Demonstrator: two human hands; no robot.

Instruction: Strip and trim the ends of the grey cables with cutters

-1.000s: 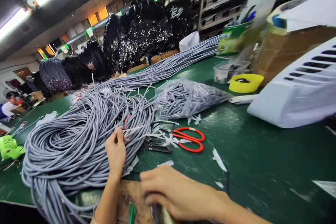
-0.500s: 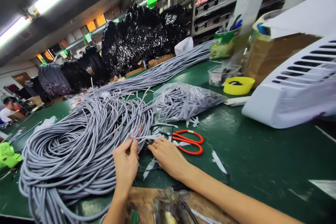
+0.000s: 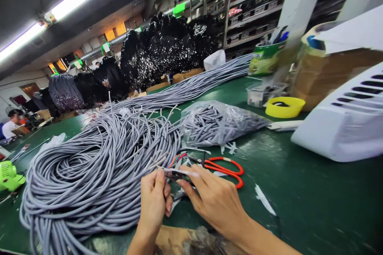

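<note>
My left hand (image 3: 155,195) pinches the end of a grey cable beside the big coil of grey cables (image 3: 89,175); thin coloured wires (image 3: 177,159) show just beyond the fingertips. To its right, my right hand (image 3: 209,195) is closed around a small dark tool (image 3: 175,174), its tip at the cable end, with a white strip across the fingers. Red-handled scissors (image 3: 226,167) lie just behind my right hand. A clear bag of short grey cable pieces (image 3: 218,123) rests behind them.
A yellow tape ring (image 3: 285,107), a clear plastic box (image 3: 263,92) and a green can of pens (image 3: 266,59) stand at the back right. Nearer is a white slotted housing (image 3: 344,127). White scraps (image 3: 265,200) lie on the green table. A person (image 3: 12,123) sits far left.
My right hand has turned and now holds the dark tool at the cable end. My left hand has moved slightly right and down in the view. The coloured wires now lie farther right.
</note>
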